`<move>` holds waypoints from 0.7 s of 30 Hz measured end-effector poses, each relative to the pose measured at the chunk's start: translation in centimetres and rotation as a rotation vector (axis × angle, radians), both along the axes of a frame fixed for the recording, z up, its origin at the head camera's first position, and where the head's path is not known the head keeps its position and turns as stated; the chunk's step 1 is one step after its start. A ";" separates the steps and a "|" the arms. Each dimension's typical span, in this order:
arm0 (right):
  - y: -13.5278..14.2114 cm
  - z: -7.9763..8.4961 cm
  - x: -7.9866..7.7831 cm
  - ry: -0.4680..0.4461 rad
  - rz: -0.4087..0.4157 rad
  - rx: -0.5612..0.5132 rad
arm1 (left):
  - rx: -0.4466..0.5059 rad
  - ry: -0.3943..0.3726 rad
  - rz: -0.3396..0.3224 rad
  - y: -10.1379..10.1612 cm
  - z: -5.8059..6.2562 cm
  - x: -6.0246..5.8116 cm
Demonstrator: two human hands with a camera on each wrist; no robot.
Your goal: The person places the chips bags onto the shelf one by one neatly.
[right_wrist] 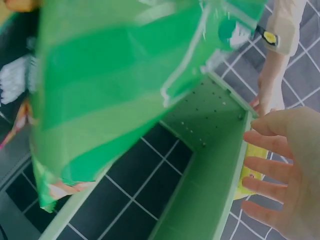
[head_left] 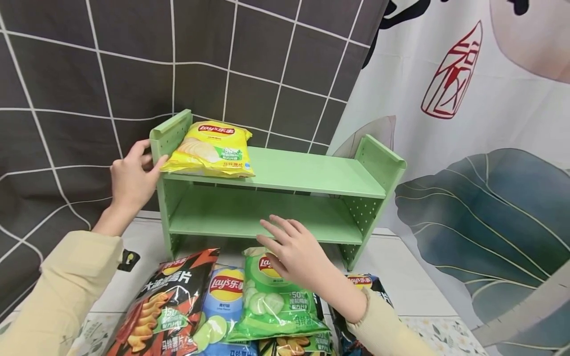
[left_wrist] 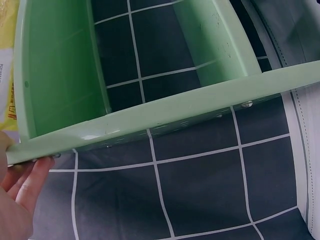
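Observation:
A yellow Lay's chip bag leans at the left end of the top board of a two-tier green shelf. My left hand grips the shelf's left side panel, thumb at the front edge beside the bag and fingers around the outer face. My right hand holds nothing; its fingers are spread in front of the lower board. Just below it lies a green Lay's bag, partly covered by that hand in the head view and large in the right wrist view.
In front of the shelf lie a black-and-orange chip bag, a blue lime one and another mostly under the green bag. A dark bag is half hidden behind my right forearm. A dark grid curtain hangs behind.

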State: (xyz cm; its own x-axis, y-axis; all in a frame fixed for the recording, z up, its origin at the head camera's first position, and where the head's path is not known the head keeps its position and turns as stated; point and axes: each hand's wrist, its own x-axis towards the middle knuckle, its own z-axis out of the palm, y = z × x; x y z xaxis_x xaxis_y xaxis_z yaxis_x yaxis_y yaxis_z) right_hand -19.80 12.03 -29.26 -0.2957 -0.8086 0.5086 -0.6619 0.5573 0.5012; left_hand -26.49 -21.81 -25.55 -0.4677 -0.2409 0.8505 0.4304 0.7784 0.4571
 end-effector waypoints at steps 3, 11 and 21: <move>0.4 -0.5 0.7 -0.042 0.007 0.007 | -0.001 0.003 -0.004 0.0 0.0 0.0; 1.7 -1.8 2.3 -0.155 -0.017 0.048 | -0.009 0.013 -0.008 0.0 0.0 0.0; 3.5 -3.8 3.7 -0.239 -0.036 0.065 | -0.018 0.015 -0.008 0.0 0.0 0.1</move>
